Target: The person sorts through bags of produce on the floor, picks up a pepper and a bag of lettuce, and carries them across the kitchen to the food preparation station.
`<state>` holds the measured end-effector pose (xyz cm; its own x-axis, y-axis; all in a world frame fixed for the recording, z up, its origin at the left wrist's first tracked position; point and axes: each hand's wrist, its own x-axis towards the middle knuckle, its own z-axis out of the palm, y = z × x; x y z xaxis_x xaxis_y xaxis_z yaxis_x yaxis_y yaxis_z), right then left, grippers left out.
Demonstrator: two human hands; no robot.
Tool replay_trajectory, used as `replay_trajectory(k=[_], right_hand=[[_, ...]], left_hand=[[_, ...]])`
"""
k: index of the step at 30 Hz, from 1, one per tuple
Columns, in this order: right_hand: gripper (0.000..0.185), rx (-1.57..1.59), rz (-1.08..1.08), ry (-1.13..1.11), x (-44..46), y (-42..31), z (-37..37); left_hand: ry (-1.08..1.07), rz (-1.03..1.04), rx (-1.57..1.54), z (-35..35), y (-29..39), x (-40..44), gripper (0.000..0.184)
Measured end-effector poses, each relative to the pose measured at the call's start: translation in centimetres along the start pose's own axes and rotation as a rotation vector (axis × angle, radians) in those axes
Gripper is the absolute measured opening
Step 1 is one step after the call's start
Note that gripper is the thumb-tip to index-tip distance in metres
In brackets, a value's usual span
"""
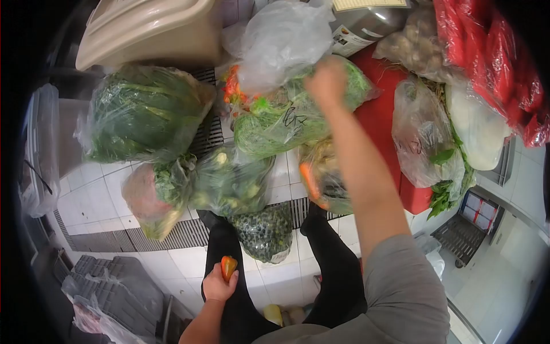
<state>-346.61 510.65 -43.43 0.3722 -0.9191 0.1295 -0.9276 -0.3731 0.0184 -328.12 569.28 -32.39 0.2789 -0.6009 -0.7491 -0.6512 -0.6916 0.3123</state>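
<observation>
My left hand (217,285) rests by my left thigh, closed around an orange pepper (229,267) with a darker greenish patch. My right arm stretches forward, and my right hand (328,83) is smeared by motion, its fingers not readable. It is over a clear bag of leafy greens (275,131) with black marks written on the plastic; I cannot tell whether it touches the bag. Beside that bag are small red and orange peppers (234,86), partly under a whitish plastic bag (286,40). A bag with something orange (311,179) in it lies below my right forearm.
Bags of large green leaves (149,112), green vegetables (232,178) and small dark green pieces (263,232) lie on the tiled floor around my feet. A beige bin (152,34) stands at back left. Red-bagged goods (492,57) and a white gourd-like vegetable (478,126) are right.
</observation>
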Motion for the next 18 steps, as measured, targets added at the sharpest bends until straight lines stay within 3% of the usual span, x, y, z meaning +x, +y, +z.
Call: replay_trajectory(k=[2,3,5,7,9,10,12,17,18], right_hand=[[0.103,-0.27,0.243,-0.018,1.3,4.8,0.5],[0.103,-0.267,0.243,-0.025,2.1,6.7,0.5],[0.129,0.164,0.41,-0.544,3.5,9.4,-0.2],[0.123,0.15,0.393,-0.584,3.6,9.8,-0.2],[0.109,0.219,0.24,-0.684,3.2,8.9,0.2],[0.085,0.134,0.347,-0.542,-0.4,5.1,-4.2],[0.064,0.188,0.161,-0.422,-5.0,4.5,-2.9],[0.051,0.57,0.096,-0.289,-18.2,-5.7,-7.2],[0.048,0.601,0.079,-0.16,-20.3,-8.4,-7.7]], left_hand=[[-0.006,0.008,0.005,0.2,-0.2,-0.1,0.044],[-0.01,0.002,0.009,0.3,-0.2,-0.1,0.044],[-0.012,-0.004,0.012,0.5,0.1,-0.1,0.044],[-0.016,-0.005,0.024,0.5,0.5,0.0,0.045],[-0.02,-0.003,0.036,0.5,0.5,-0.2,0.045],[-0.012,0.01,0.044,0.5,0.7,-0.1,0.045],[0.001,0.028,0.05,0.4,1.1,0.2,0.045],[-0.039,0.024,0.033,0.0,1.7,0.8,0.044],[-0.044,0.041,0.041,0.0,2.0,0.9,0.044]])
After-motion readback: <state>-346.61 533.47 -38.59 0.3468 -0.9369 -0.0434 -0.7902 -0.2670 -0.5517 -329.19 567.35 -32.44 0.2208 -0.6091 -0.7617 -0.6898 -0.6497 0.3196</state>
